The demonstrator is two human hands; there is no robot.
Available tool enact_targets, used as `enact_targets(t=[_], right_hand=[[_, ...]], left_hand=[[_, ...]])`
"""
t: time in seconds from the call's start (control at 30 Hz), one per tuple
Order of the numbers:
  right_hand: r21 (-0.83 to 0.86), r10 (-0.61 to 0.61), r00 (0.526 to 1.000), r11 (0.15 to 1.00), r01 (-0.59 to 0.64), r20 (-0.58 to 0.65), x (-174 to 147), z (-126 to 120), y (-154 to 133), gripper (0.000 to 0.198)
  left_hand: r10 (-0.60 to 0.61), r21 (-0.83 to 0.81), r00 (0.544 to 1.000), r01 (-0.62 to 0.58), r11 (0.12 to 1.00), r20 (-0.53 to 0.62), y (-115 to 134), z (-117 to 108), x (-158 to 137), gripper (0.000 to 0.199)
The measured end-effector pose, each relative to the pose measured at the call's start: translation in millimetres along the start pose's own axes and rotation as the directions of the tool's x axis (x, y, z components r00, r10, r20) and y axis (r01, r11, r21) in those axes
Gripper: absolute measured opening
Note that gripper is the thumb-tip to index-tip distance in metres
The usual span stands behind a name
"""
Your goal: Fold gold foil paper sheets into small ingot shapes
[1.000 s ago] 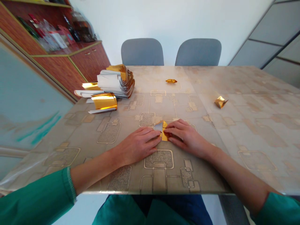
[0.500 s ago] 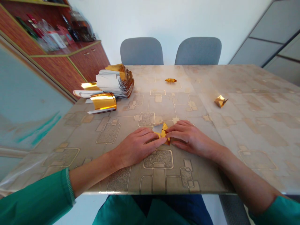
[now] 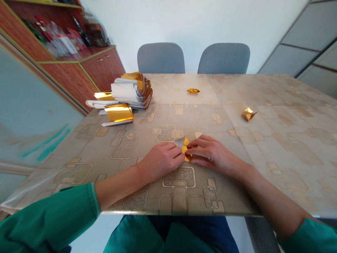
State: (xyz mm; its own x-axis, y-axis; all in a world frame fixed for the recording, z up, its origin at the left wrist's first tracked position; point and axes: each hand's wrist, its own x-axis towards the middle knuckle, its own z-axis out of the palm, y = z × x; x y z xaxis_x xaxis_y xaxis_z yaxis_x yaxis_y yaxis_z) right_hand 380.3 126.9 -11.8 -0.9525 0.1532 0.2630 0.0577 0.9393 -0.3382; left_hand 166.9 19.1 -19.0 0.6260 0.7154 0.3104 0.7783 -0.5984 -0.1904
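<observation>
A small piece of gold foil paper (image 3: 185, 143), folded to a point at its far end, lies on the table between my hands. A silvery flap shows on its left side. My left hand (image 3: 165, 159) presses on the paper's left part with curled fingers, hiding much of it. From the right, my right hand (image 3: 210, 151) holds the paper's right edge, thumb and fingertips on it. The near end of the paper is partly covered by both hands.
Stacked gold and white paper sheets (image 3: 129, 93) sit at the far left, a curled gold sheet (image 3: 119, 113) before them. A small folded gold piece (image 3: 193, 90) lies at the back, another (image 3: 248, 114) to the right. Two grey chairs (image 3: 161, 58) stand behind the table (image 3: 284, 140).
My left hand has slid right over the paper, its fingers now curled in where they were stretched out. Less of the paper's left side shows. My right hand stays almost in place.
</observation>
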Motion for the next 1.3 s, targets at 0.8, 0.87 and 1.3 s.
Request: enact_targets(t=[0.8,0.87,1.3], right_hand=[[0.007,0.077,0.994,0.997,-0.077,-0.074,0.8,8.1,0.3,0.014],[0.008,0.072,0.994,0.997,-0.071,-0.078,-0.4,9.4,1.6,0.018],[0.161,0.172,0.982,0.974,-0.158,-0.080,-0.5,13.2,4.4,0.013]], left_hand=[[-0.121,-0.015,0.985,0.120,0.993,-0.123,14.3,4.0,5.8,0.026],[-0.118,-0.108,0.985,0.105,0.989,-0.126,11.5,0.6,1.9,0.029],[-0.035,-0.252,0.998,0.021,0.968,-0.051,-3.9,-6.2,-24.4,0.027]])
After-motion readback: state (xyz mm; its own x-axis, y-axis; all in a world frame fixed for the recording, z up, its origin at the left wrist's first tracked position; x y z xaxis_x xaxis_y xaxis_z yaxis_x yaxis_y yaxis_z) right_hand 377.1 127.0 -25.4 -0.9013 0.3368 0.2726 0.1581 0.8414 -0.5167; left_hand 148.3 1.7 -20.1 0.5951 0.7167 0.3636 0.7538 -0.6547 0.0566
